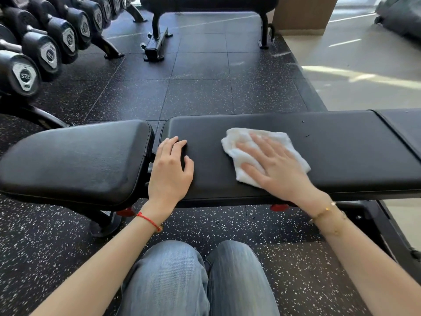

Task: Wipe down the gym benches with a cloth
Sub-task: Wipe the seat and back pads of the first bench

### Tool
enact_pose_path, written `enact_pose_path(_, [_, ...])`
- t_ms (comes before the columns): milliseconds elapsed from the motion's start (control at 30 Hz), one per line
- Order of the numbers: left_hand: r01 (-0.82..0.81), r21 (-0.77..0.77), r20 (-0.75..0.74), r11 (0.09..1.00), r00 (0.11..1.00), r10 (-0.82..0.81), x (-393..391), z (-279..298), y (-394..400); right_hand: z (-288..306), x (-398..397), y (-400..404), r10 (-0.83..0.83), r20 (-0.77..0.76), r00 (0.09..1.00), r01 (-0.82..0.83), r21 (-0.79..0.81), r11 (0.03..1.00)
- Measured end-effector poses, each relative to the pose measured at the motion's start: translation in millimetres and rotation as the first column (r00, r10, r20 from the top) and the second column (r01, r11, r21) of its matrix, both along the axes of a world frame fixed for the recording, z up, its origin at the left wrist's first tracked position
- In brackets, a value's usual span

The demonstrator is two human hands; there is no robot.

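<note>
Cloth (237, 153) lies flat mid-pad on bench (341, 156), right hand (275, 165) on top, fingers straight and spread, likely to press it down for wiping. Left hand (170, 169), fingers loosely bent, grasping nothing, probably braces the pad's end. Dumbbells (45, 49) far left.

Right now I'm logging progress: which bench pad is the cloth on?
The long middle pad, where the right hand presses the cloth flat. The shorter seat pad to its left is bare.
</note>
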State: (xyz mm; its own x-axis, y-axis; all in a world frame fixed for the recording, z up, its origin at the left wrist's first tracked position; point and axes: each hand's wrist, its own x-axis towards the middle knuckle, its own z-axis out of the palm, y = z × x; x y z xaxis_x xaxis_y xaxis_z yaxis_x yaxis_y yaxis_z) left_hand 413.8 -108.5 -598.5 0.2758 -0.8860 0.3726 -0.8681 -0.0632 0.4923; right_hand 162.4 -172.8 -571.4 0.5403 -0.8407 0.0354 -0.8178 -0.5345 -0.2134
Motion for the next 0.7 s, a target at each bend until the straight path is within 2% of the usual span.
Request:
enact_pose_path(133, [-0.012, -0.001, 0.010, 1.000, 1.000, 0.012, -2, -1, 0, 4, -15, -57, -0.211, -0.051, 0.976, 0.211, 0.002, 0.977])
enact_pose_path(200, [-0.018, -0.004, 0.007, 1.000, 1.000, 0.018, -2, 0, 0, 6, 3, -80, -0.247, -0.046, 0.968, 0.248, 0.030, 0.968])
enact_pose_path(267, [-0.023, -0.005, -0.001, 1.000, 1.000, 0.023, -3, 1, 0, 7, 28, -81, -0.204, -0.064, 0.977, 0.204, 0.001, 0.979])
enact_pose_path(367, [-0.023, -0.012, -0.010, 1.000, 1.000, 0.023, -2, 2, 0, 6, 53, -41, -0.041, -0.079, 0.996, 0.040, -0.010, 0.999])
enact_pose_path(500, [-0.008, -0.013, -0.015, 1.000, 1.000, 0.007, -1, 3, 2, 1, 29, 19, 0.102, 0.005, 0.995, -0.102, -0.008, 0.995])
enact_pose_path(567, [-0.005, -0.014, -0.009, 1.000, 1.000, 0.005, -1, 3, 2, -1, 7, 22, 0.065, 0.014, 0.998, -0.065, 0.016, 0.998])
enact_pose_path(700, [-0.009, -0.009, 0.005, 1.000, 1.000, 0.009, -3, 3, 2, 2, -7, -21, -0.139, -0.044, 0.989, 0.140, 0.018, 0.990])
